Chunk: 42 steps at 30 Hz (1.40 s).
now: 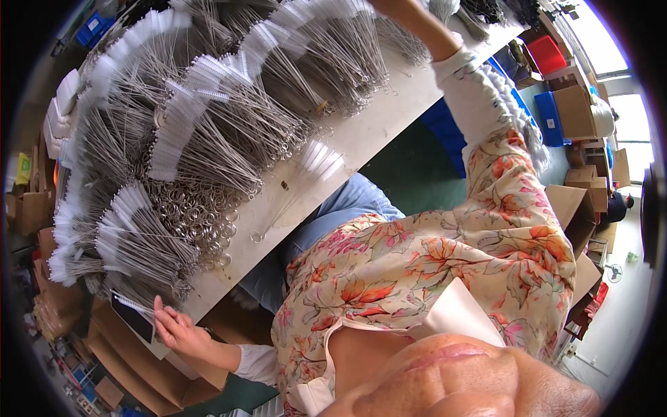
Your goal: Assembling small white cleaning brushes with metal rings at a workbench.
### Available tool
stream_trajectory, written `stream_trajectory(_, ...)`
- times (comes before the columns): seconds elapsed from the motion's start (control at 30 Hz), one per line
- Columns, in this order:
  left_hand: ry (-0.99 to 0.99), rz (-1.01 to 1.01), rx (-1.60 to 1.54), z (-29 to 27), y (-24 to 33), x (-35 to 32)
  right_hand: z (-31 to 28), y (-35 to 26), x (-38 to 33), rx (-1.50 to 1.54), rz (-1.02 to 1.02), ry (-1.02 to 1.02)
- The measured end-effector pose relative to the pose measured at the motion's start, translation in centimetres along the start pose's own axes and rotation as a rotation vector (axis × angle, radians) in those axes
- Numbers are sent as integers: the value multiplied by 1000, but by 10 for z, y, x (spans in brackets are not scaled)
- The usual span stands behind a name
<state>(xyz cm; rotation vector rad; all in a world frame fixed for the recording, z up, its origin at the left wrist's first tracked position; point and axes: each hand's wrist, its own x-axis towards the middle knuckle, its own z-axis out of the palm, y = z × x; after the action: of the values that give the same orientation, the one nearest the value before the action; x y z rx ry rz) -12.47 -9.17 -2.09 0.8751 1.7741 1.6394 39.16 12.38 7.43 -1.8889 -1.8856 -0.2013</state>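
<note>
At the table's near left corner, my left hand (pixel 179 332) has its fingers partly curled, with the index finger raised. A white-bristled wire brush (pixel 133 304) meets its fingertips and appears pinched there. Beside the hand, bundles of similar brushes (pixel 142 233) lie with looped wire ends toward me. My right arm reaches to the far edge of the view; only part of my right hand (pixel 397 8) shows, its fingers cut off. A few loose brushes (pixel 323 161) lie apart on the bare tabletop (pixel 372 135) close to my lap.
A heap of metal rings (pixel 194 212) sits among the brush piles. Below my left hand stands an open cardboard box (pixel 132 358), next to a dark flat panel (pixel 132 318). Blue bins (pixel 549 118), a red bin (pixel 547 55) and more cartons (pixel 580 111) stand at the right.
</note>
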Motion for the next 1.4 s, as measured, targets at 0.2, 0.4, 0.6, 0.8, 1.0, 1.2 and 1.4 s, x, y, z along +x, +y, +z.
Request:
stream_trajectory(0.2,-138,-63,-168,18,-14,-4,76,6,20,-5,36,-103)
stream_trajectory(0.4,-301,29,-222,47,-11,-10,61,14,23,16,59,-78)
stream_trajectory(0.6,-591,186,-146,127,36,-41,15,-125,-50,1640,111,-264)
stream_trajectory(0.8,-608,668,-92,200,30,-34,41,-201,-123,1440,-165,-552)
stream_trajectory(1.0,-306,1028,16,181,44,-27,68,-167,-121,1520,-22,-426)
stream_trajectory(1.2,-502,1038,25,195,-12,-49,89,-182,-144,2518,427,-919)
stream_trajectory(1.4,-558,1045,-36,144,27,-8,52,-178,-133,1381,-70,-882)
